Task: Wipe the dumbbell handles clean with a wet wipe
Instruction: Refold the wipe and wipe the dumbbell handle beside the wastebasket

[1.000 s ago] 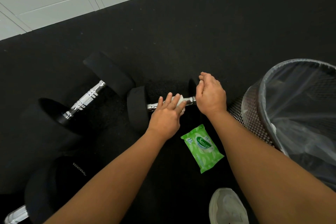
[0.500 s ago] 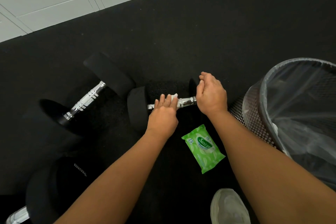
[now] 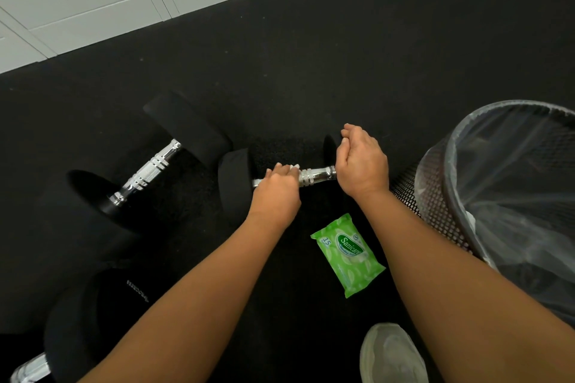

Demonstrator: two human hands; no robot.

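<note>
Contact is on the knurled chrome handle (image 3: 315, 176) of the small black-headed dumbbell (image 3: 235, 186), which lies on the black rubber floor (image 3: 311, 71).

Hand states:
- Left hand (image 3: 275, 188): fingers are curled over the left half of the handle and pinch the white wet wipe (image 3: 294, 167) against the metal. Only a small edge of the wipe shows past the fingertips.
- Right hand (image 3: 362, 162): fingers are curled over the dumbbell's right head and largely hide it. The hand appears to steady the weight. How firm the hold is cannot be told.

Probable faults:
- If the right hand loosens, the stroke could roll the dumbbell.
- A bunched wipe may skip the grooved rings, or the collar beside the right hand.
- The larger dumbbell's chrome handle (image 3: 146, 172), well to the left, may go unwiped.

Containers:
- The black wire-mesh waste bin (image 3: 435, 183), lined with clear plastic, stands just right of the right forearm. Its contents cannot be made out through the liner.
- The flat green wet-wipe pack (image 3: 348, 253) lies on the floor between the forearms. Its contents are not visible.
</note>
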